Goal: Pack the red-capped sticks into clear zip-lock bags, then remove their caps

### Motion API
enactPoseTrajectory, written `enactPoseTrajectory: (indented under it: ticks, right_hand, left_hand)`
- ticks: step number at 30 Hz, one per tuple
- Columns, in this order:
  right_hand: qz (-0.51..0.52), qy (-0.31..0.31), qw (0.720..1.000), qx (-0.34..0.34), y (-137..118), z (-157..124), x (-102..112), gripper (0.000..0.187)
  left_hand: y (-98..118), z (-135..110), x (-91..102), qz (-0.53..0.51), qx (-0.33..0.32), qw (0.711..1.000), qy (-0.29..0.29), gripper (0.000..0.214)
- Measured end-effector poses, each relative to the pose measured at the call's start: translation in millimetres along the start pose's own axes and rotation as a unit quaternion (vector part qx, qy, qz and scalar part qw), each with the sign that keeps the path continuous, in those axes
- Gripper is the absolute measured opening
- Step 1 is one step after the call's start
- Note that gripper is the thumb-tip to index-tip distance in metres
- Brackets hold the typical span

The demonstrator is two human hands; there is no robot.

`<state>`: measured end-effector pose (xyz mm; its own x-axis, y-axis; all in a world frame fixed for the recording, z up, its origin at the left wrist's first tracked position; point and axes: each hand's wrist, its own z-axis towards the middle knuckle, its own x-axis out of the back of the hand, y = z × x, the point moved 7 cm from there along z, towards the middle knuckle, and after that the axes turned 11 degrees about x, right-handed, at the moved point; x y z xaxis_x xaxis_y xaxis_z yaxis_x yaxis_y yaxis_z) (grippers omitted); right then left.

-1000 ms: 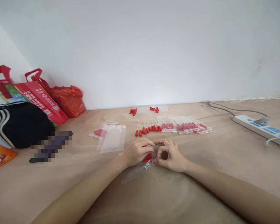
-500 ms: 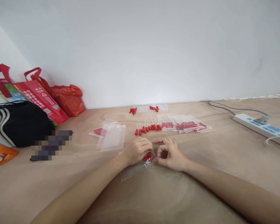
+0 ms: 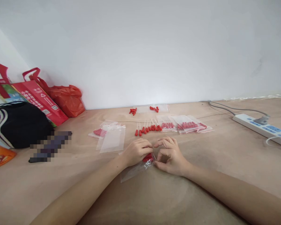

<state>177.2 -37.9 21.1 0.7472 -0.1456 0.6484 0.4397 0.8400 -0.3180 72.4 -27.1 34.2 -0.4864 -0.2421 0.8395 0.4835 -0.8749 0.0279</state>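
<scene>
Right fingers (image 3: 160, 142) nearer left fingers (image 3: 145, 145), clear bag (image 3: 133, 173) partly between

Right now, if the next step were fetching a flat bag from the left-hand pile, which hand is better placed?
Probably the left hand: it is nearer the pile, while the right hand is farther across. The left does cover part of another bag, though.

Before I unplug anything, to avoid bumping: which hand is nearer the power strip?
Right. The right hand is left of the power strip; the left hand is farther left.
</scene>
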Motion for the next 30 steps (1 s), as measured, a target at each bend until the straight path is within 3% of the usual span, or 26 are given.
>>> enactPoseTrajectory:
  ticks: [6,18,25,30]
  right_hand:
    - [-0.017,0.002,1.000,0.024,-3,1,1,0.015]
    - [-0.024,0.004,0.999,0.032,-2,1,0,0.015]
    - [-0.009,0.009,1.000,0.027,-3,1,2,0.015]
    - [-0.006,0.000,1.000,0.020,-2,1,1,0.015]
  left_hand:
    - [-1,-1,5.9,-0.014,0.007,0.999,0.037,0.017]
    - [-7,-1,3.2,-0.005,0.038,0.999,0.017,0.015]
    - [-10,0,9.1,-0.008,0.083,0.996,0.033,0.018]
    - [-8,0,11.2,-0.002,0.068,0.997,0.043,0.016]
